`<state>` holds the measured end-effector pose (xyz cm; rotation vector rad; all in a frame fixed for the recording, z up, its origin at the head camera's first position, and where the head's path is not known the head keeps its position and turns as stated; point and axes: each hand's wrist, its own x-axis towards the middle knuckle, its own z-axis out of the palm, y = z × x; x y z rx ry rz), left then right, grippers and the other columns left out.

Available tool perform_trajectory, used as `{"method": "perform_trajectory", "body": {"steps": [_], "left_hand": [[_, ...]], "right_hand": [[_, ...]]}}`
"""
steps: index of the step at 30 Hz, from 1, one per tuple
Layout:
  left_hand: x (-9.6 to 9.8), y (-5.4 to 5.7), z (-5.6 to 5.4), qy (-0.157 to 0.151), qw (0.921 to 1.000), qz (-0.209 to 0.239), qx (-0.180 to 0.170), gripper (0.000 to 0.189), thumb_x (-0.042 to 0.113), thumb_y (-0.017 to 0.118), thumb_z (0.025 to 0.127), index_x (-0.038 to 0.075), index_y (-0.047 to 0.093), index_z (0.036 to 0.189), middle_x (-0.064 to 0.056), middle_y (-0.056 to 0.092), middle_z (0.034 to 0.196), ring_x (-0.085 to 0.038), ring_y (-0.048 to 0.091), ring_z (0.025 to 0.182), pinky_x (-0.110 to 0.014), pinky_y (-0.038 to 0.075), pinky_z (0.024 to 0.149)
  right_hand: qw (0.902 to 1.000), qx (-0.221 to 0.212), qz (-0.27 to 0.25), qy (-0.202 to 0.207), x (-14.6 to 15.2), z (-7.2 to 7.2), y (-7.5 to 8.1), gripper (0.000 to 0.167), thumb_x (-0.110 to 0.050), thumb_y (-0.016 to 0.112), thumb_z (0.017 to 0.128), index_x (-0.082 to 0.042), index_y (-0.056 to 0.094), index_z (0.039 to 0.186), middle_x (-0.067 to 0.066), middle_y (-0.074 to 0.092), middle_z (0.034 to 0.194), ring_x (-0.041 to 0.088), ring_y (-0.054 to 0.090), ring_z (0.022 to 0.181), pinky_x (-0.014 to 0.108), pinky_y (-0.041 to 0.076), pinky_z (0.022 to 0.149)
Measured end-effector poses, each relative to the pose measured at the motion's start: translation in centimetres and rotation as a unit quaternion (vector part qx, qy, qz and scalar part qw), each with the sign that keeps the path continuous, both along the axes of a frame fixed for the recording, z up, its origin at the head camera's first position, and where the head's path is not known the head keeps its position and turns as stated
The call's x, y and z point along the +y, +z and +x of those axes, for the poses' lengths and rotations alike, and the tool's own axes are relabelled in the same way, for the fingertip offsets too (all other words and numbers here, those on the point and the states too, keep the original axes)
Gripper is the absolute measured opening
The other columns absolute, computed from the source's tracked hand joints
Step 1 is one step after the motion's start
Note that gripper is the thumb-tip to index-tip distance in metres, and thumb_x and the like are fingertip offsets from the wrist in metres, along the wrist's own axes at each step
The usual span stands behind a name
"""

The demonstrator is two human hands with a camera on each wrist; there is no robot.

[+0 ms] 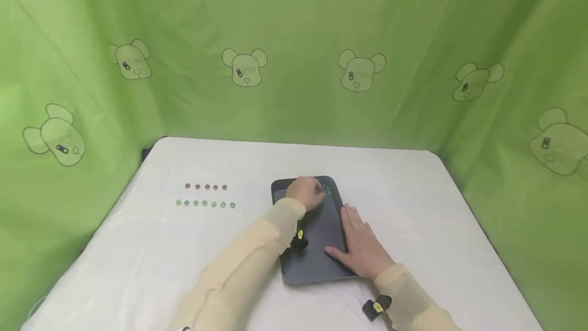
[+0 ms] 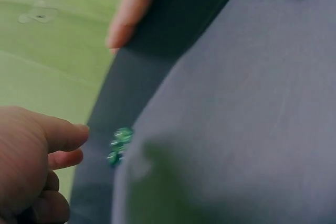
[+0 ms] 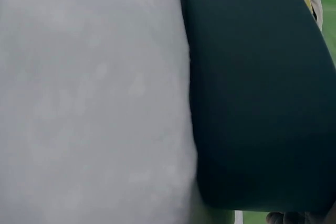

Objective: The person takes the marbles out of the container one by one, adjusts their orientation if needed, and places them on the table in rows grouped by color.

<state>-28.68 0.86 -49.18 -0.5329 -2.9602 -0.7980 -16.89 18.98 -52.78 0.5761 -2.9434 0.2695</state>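
Note:
A dark grey rectangular tray (image 1: 317, 254) lies on the white table, its long side running away from me. Over its far end is my left hand (image 1: 305, 193), fingers partly curled beside a small cluster of green glass beads (image 1: 327, 189) in the far right corner. In the left wrist view, the left hand (image 2: 31, 166) shows nothing held, and a gap separates its fingertips from the green beads (image 2: 121, 145). My right hand (image 1: 365, 246) rests along the tray's right side, fingers straight and thumb reaching over the rim.
Left of the tray, a row of reddish-brown beads (image 1: 207, 187) lies behind a row of green beads (image 1: 204, 203), several in each. A white cloth (image 1: 427, 229) covers the table. Green curtains (image 1: 303, 111) with printed bear heads hang around the back and sides.

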Motion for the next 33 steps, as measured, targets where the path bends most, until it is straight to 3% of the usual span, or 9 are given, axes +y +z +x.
{"method": "perform_trajectory", "body": {"steps": [10,19,27,33], "left_hand": [[1.9,-1.3,-1.3,0.031,0.9987,-0.022,-0.033,0.025,0.038,0.065,0.09,0.018,0.073,0.103,0.004,0.071,0.106,-0.013,0.067,0.091,-0.03,0.054,0.08],[2.9,-2.1,-2.2,0.033,0.9976,-0.031,-0.052,0.021,0.036,0.068,0.088,0.018,0.075,0.096,0.005,0.072,0.097,-0.011,0.067,0.083,-0.029,0.055,0.077],[3.4,-1.8,-1.7,0.007,0.9981,-0.045,-0.042,0.025,0.034,0.065,0.09,0.017,0.074,0.106,0.002,0.071,0.107,-0.015,0.067,0.096,-0.031,0.054,0.083],[3.8,-2.0,-1.6,0.011,0.9978,-0.046,-0.045,0.025,0.034,0.066,0.09,0.018,0.073,0.108,0.002,0.071,0.109,-0.015,0.067,0.097,-0.032,0.054,0.085]], "right_hand": [[0.9998,0.007,-0.019,0.005,-0.2,0.0,-0.3,0.107,-0.064,0.06,0.084,0.006,0.013,0.15,0.025,0.014,0.156,0.039,0.014,0.144,0.063,0.028,0.105],[0.9998,0.009,-0.018,0.008,-0.3,0.2,-0.2,0.107,-0.065,0.059,0.084,0.005,0.014,0.15,0.024,0.014,0.157,0.037,0.014,0.144,0.063,0.03,0.104],[0.9998,0.007,-0.016,0.008,-0.3,0.2,0.1,0.107,-0.064,0.06,0.084,0.006,0.014,0.15,0.024,0.014,0.157,0.037,0.015,0.144,0.063,0.03,0.104],[0.9999,0.005,-0.015,0.005,-0.1,0.1,0.1,0.107,-0.064,0.06,0.084,0.006,0.015,0.15,0.024,0.014,0.157,0.038,0.015,0.144,0.063,0.029,0.105]]}}
